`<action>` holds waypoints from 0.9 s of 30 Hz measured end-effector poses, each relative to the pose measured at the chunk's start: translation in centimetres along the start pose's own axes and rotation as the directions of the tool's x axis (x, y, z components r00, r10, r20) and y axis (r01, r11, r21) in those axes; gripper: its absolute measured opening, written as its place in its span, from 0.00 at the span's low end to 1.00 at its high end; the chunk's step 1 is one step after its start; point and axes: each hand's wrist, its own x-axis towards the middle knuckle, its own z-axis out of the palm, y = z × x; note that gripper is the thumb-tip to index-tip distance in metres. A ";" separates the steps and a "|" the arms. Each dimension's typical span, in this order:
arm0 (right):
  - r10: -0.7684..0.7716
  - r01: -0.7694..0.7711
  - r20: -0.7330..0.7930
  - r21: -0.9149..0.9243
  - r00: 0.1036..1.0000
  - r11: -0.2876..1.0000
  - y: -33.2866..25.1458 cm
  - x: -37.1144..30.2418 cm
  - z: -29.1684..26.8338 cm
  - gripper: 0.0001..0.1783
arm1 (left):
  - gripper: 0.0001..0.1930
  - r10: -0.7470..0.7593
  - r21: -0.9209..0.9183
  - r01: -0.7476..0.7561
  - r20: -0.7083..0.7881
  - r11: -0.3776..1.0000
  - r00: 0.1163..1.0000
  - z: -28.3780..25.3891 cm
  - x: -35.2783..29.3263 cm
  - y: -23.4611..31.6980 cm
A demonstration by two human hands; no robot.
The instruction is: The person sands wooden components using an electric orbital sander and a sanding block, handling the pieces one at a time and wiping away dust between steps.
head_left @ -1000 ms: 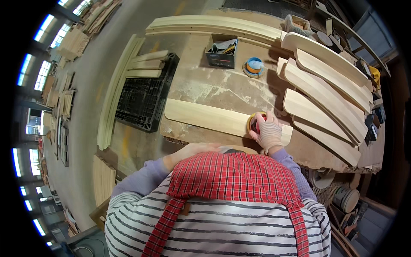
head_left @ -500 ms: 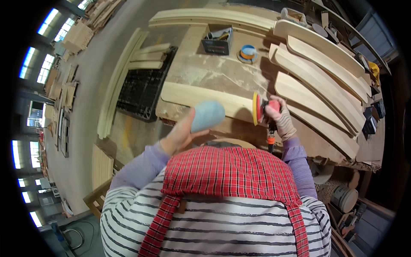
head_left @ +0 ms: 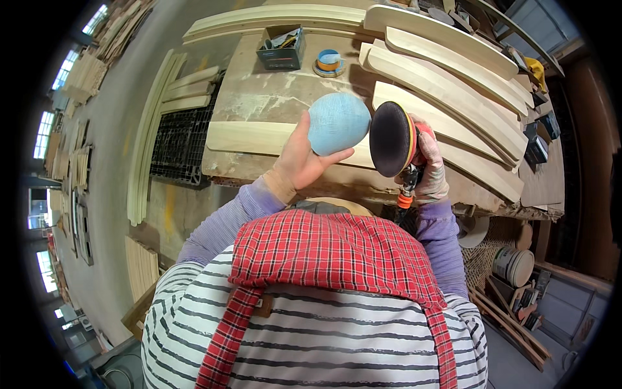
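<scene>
Blue disc [head_left: 338, 123] in left fingers [head_left: 339, 157]

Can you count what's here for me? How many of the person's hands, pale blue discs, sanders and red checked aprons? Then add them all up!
Hands: 2, the left hand and the right hand
Pale blue disc: 1, held in the left hand
Sander: 1, held in the right hand
Red checked apron: 1
Total: 5

A woodworking shop, shown by the dusty brown wooden workbench [head_left: 243, 97], pale curved wooden boards [head_left: 440, 85], a round black-padded red sander [head_left: 391, 139] and, toward the blurred edge, what look like tan lumber stacks [head_left: 91, 76].
</scene>
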 end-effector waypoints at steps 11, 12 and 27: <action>-0.034 0.034 -0.007 0.086 0.999 0.996 0.1 -0.8 -2.1 0.35 | 0.33 -0.031 -0.052 0.031 0.006 0.998 0.999 2.1 0.4 -1.8; -0.038 0.040 -0.022 0.083 0.999 0.996 -0.1 -0.8 -1.7 0.35 | 0.33 -0.024 -0.063 0.026 0.027 0.998 0.999 1.9 0.5 -2.0; -0.170 0.153 -0.134 -0.131 0.976 0.980 -2.6 -3.3 2.9 0.31 | 0.39 0.167 0.487 -0.286 0.272 0.825 0.948 3.9 0.0 -5.3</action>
